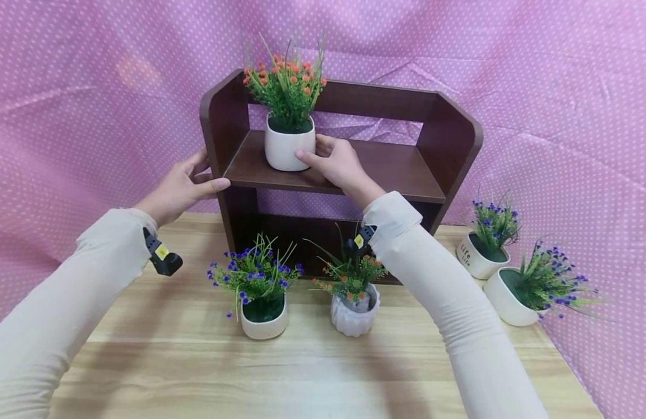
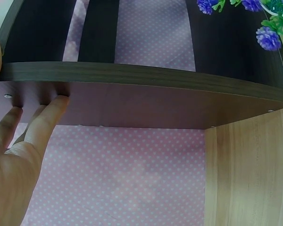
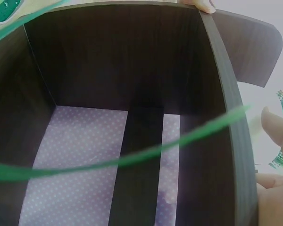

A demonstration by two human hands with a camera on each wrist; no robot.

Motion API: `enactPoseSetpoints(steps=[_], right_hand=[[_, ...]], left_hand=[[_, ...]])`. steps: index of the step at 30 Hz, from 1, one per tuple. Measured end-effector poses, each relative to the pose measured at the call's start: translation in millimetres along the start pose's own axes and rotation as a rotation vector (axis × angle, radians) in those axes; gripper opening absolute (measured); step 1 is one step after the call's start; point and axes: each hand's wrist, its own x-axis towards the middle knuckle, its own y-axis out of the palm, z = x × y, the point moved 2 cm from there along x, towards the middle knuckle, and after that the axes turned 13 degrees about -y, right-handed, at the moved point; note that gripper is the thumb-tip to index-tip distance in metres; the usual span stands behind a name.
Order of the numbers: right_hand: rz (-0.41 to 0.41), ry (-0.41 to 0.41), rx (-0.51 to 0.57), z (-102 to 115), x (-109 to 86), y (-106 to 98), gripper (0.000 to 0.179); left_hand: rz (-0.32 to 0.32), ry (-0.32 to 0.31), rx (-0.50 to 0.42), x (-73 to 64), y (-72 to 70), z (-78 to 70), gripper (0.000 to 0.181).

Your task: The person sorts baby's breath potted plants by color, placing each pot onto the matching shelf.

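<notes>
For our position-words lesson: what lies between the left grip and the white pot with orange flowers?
Between the left grip and white pot, the head view shows the left side panel, then bare upper shelf.

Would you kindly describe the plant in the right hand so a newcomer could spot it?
Find the dark brown shelf unit on the table. At the left of its upper board, the right hand holds a potted plant. Orange flowers in a smooth white pot set it apart: the white pots nearby hold blue flowers, and the other orange plant has a ribbed pot.
</notes>
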Motion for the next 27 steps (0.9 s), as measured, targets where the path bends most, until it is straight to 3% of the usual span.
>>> enactPoseSetpoints(steps=[9,17,27], right_hand=[[0.083,0.093,0.003,7,-11.3,-17,0.083],[0.074,0.078,-0.033,10,-27.6,-37,0.077],[0.079,0.016,-0.020,11,-74.2,-67,0.072]], left_hand=[[-0.010,-0.005,0.012,-0.3,0.9,-0.9,0.075],[-0.007,-0.001,0.006,-0.2,0.4,-0.1,0.075],[0.000,0.005,0.012,-2.3,-0.4,-0.8,0.076]])
